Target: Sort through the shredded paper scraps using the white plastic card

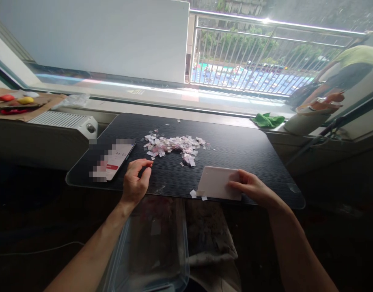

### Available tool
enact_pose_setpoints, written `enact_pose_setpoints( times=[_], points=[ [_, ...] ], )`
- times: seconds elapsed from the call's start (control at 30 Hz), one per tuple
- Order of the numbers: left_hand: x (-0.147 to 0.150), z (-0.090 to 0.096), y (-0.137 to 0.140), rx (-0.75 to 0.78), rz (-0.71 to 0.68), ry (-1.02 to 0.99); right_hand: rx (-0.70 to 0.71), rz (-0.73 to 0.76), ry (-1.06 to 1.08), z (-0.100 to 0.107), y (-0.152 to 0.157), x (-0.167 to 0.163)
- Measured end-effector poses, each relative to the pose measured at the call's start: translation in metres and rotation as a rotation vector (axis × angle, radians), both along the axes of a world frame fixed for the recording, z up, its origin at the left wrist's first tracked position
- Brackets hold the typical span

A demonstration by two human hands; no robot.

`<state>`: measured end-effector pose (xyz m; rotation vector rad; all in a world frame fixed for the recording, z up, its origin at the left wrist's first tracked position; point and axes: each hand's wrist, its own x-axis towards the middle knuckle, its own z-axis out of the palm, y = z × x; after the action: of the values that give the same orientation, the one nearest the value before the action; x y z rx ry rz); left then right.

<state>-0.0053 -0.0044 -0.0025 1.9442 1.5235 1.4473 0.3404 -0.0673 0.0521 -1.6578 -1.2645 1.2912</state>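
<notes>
At the front edge of the worktop [241, 150]: the right hand [253, 186] has its grip pinching the right end of a pale flat board [216, 180].
Board: its long side runs left to right, along the front edge. I cannot tell if it lies flat or is lifted a little.
Paper bits [171, 142]: they make a messy heap in the middle, more toward the far edge. The heap is long from left to right too.
From the right grip: the heap is off to the left and toward the far edge.
Left hand [136, 180]: it is nearer to the heap, just beside its front left side. Its fingers bend in and the thumb is close. I cannot tell if they touch or hold a bit.
Loose scraps [192, 194]: a few are at the front edge, by the board's left end.
Phone [116, 160]: it lies near the left edge, and its screen says "44:03". The red button's words are too small to read.
Brands: I can see none.
</notes>
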Motion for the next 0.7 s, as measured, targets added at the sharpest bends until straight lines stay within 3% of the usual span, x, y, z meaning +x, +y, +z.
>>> enact_pose_setpoints(
  times=[0.4,0.53,0.7],
  points=[
    [0.0,0.0,0.0,0.028,-0.025,0.003,0.039,0.061,-0.136,0.007,-0.029,0.009],
    [0.001,0.0,0.0,0.022,-0.014,-0.005,0.119,0.005,-0.098,0.012,-0.017,-0.004],
    [0.0,0.0,0.0,0.026,-0.006,0.012,0.155,0.068,-0.05,0.008,0.007,-0.02]
  ],
)
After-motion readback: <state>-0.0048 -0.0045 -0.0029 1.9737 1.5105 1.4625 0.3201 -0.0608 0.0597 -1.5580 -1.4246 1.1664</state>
